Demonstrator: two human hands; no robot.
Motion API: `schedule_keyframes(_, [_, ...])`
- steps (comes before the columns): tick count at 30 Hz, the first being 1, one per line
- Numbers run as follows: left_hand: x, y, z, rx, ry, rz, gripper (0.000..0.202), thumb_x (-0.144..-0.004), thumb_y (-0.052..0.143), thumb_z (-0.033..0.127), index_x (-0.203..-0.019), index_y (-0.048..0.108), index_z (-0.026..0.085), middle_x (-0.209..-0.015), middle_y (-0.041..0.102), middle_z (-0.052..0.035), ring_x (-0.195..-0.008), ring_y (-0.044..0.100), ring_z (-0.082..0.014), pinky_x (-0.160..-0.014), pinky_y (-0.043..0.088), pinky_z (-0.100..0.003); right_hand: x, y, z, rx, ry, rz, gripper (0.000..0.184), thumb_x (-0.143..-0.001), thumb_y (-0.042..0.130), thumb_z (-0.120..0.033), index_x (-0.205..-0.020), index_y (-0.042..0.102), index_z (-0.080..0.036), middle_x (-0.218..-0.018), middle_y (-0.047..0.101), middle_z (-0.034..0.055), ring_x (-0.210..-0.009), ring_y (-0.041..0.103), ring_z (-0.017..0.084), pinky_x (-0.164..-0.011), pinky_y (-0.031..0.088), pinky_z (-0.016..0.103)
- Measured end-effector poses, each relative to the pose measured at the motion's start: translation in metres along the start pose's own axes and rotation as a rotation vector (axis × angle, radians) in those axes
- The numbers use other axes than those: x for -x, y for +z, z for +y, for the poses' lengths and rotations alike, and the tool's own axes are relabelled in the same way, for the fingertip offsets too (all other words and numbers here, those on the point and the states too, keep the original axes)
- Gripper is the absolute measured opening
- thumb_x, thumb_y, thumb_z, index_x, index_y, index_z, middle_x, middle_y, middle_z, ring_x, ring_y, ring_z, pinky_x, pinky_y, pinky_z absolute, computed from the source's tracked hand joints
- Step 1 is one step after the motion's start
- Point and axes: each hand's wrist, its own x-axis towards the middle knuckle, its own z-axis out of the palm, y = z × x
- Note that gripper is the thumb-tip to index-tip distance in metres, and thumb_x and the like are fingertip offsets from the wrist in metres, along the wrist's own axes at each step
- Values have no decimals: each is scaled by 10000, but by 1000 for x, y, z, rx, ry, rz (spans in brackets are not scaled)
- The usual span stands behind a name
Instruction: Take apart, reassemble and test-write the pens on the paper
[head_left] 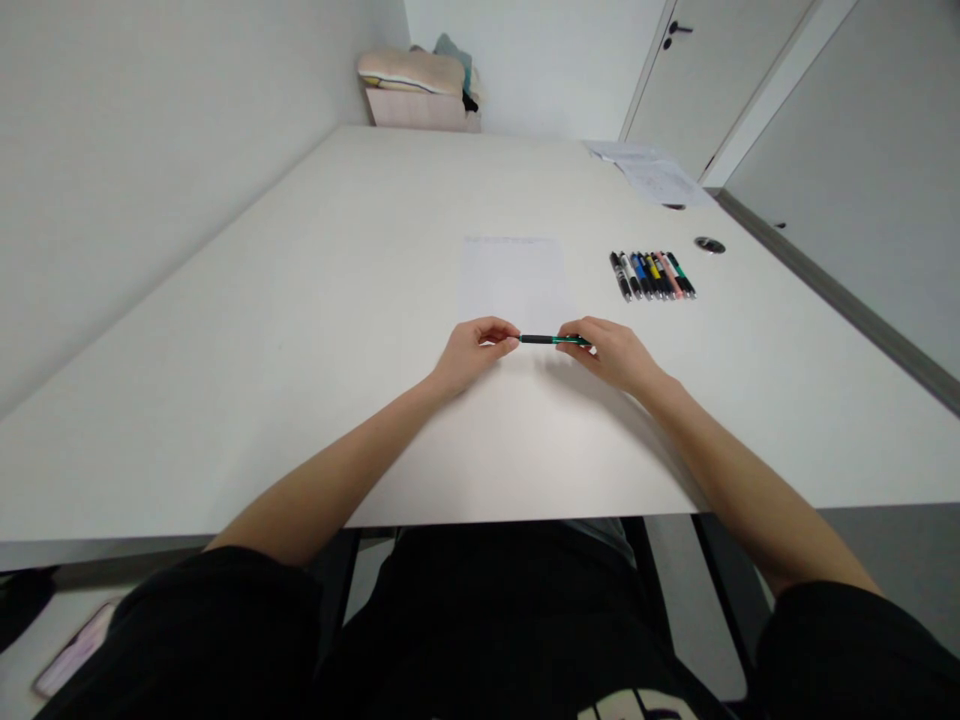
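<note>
A pen (537, 339) with a black grip and a green barrel lies level between my two hands, just in front of a white sheet of paper (513, 275). My left hand (480, 352) pinches the tip end between thumb and fingers. At the green end, my right hand (606, 350) has its thumb and fingers closed round the barrel. The fingers cover both ends of the pen.
Several pens (652, 276) lie side by side in a row right of the sheet. Printed papers (656, 175) rest at the far right of the white table (262, 350). Near them is a round metal grommet (709, 244). Folded cloth (412, 72) sits on a box beyond the far edge.
</note>
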Motion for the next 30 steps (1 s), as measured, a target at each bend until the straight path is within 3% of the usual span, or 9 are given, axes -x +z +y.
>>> schedule_keyframes(12, [2, 3, -3, 13, 44, 28, 205, -682, 701, 297, -812, 710, 139, -836, 709, -61, -779, 634, -161, -775, 495, -314, 0, 1, -2, 66, 77, -45, 220, -906, 464, -352, -966, 617, -206, -909, 687, 44, -726, 604, 150, -648, 415, 257])
schedule_keyframes(20, [2, 5, -2, 61, 41, 25, 215, -661, 718, 307, -800, 703, 143, -818, 697, -59, -776, 629, -158, -769, 501, -313, -7, -5, -10, 206, 183, -208, 304, -945, 363, -334, -940, 631, -192, -804, 687, 54, -732, 606, 173, -628, 378, 264])
schedule_keyframes(25, [1, 5, 1, 111, 37, 58, 271, -708, 693, 358, -882, 688, 151, -817, 690, -59, -758, 626, -146, -781, 493, -309, -6, -6, -10, 181, 184, -160, 292, -941, 372, -367, -969, 609, -198, -874, 692, 61, -746, 607, 175, -622, 368, 262])
schedule_keyframes(30, [1, 4, 1, 163, 49, 68, 314, -678, 715, 269, -959, 652, 143, -857, 684, -62, -814, 635, -147, -805, 491, -304, -4, -3, -9, 155, 154, -134, 270, -929, 401, -375, -971, 599, -197, -904, 687, 60, -757, 609, 177, -634, 377, 267])
